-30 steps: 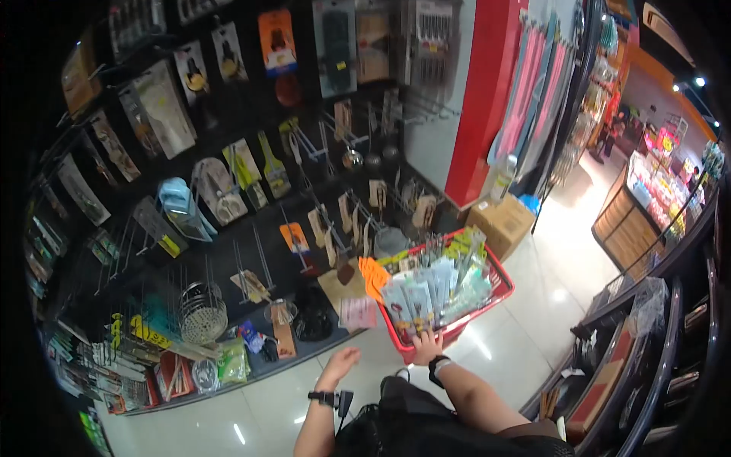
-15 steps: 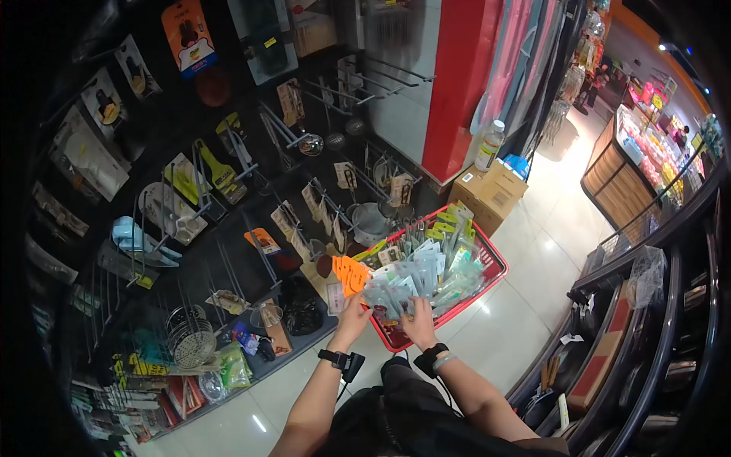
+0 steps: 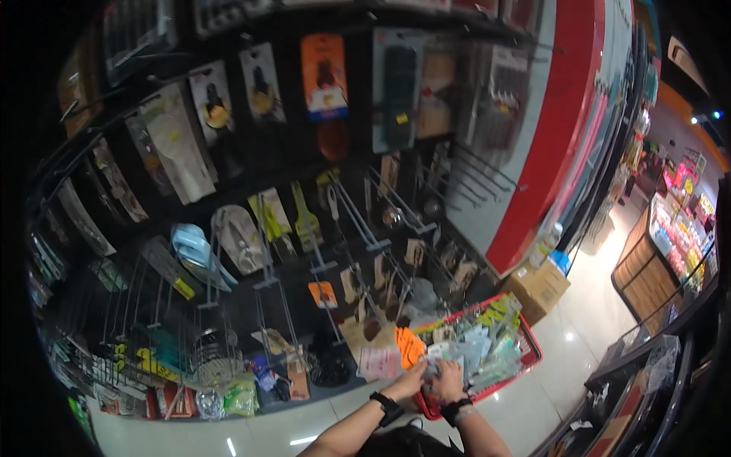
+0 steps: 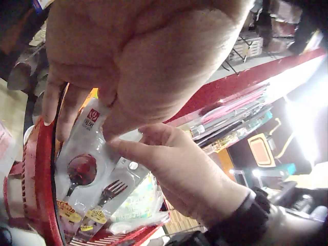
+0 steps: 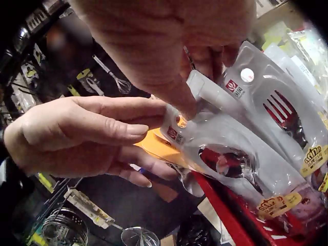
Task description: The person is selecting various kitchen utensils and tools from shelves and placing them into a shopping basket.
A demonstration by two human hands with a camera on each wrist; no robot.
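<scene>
A packaged spoon (image 5: 225, 159) and a packaged fork (image 5: 282, 110) stand side by side in clear plastic packs at the near end of the red basket (image 3: 533, 346). My right hand (image 3: 449, 379) pinches the top of the spoon pack, thumb on its front and the other fingers behind, between the two packs. Close beside it, my left hand (image 5: 77, 136) has its fingers extended, the index fingertip right at the spoon pack's upper corner. Orange cards (image 3: 410, 348) rise from the basket's left side, just beyond the left hand.
Metal hooks with hanging kitchen tools cover the dark display wall (image 3: 251, 305). A cardboard box (image 3: 537, 286) stands behind the basket with a bottle (image 3: 544, 244) on it. Sieves (image 3: 217, 365) hang low at left. Shelves with pans (image 3: 609, 415) line the right side, beyond the tiled floor (image 3: 563, 381).
My left hand has come from left of the basket to the packs beside my right hand. The right hand has moved from the basket's near edge onto the packs. The head view has shifted.
</scene>
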